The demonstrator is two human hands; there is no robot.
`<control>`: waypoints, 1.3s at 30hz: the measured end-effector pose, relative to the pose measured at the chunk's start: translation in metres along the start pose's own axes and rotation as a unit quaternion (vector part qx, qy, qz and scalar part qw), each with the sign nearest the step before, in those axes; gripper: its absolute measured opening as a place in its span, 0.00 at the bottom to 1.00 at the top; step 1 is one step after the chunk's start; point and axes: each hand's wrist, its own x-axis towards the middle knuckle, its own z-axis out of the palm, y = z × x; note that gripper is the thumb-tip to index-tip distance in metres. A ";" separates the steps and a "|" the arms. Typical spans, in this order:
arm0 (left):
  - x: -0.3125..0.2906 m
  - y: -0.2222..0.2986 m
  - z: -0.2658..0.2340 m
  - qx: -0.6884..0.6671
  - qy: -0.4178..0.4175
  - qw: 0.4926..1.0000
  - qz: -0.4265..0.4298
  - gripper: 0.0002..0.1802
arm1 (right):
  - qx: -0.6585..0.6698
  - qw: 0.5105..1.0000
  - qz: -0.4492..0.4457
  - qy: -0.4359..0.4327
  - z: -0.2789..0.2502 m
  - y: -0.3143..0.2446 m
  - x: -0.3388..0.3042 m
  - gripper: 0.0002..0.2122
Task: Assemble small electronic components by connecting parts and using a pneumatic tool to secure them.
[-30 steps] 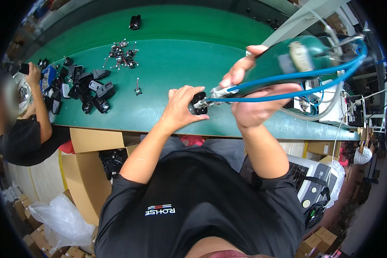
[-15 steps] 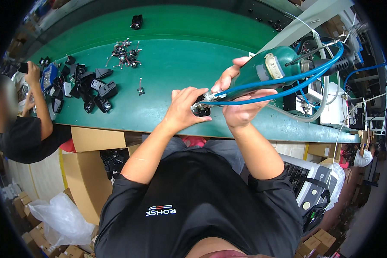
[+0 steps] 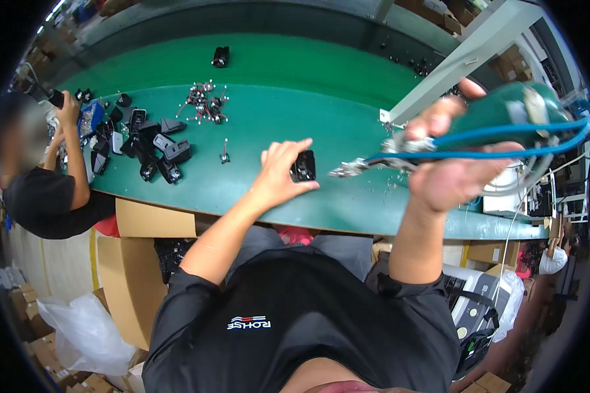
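Note:
My left hand (image 3: 278, 173) grips a small black plastic housing (image 3: 303, 166) at the front part of the green bench, thumb on its near side and fingers on its far side. The housing's hollow side with inner parts faces up. My right hand (image 3: 447, 180), smeared by motion, is wrapped round a green power screwdriver (image 3: 505, 116) with two blue air hoses (image 3: 491, 152) along it. The screwdriver is held nearly level, its metal nose (image 3: 349, 169) pointing left toward the housing, with a gap between them.
A pile of black housings (image 3: 154, 144) lies left on the bench (image 3: 262, 118), a wired-parts cluster (image 3: 204, 103) behind. One small wired part (image 3: 225, 157) stands nearer. Another black part (image 3: 221, 57) is farther back. A white post (image 3: 459, 62) rises right. A co-worker (image 3: 42, 196) sits left.
My right hand has drawn the screwdriver away from the housing, to the right. The housing stays in my left hand and is now uncovered. The whole view has shifted slightly.

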 end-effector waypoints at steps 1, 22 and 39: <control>0.018 0.001 -0.014 0.028 -0.010 0.999 -0.021 0.51 | -0.016 1.000 0.000 0.023 -0.006 -0.010 0.001 0.44; 0.006 -0.066 -0.202 0.326 0.161 0.924 -0.118 0.16 | -0.491 0.835 -0.160 -0.188 0.013 0.050 -0.077 0.11; -0.070 -0.090 -0.168 0.372 0.114 0.913 -0.119 0.28 | -0.541 0.789 0.041 -0.288 0.040 0.227 -0.130 0.05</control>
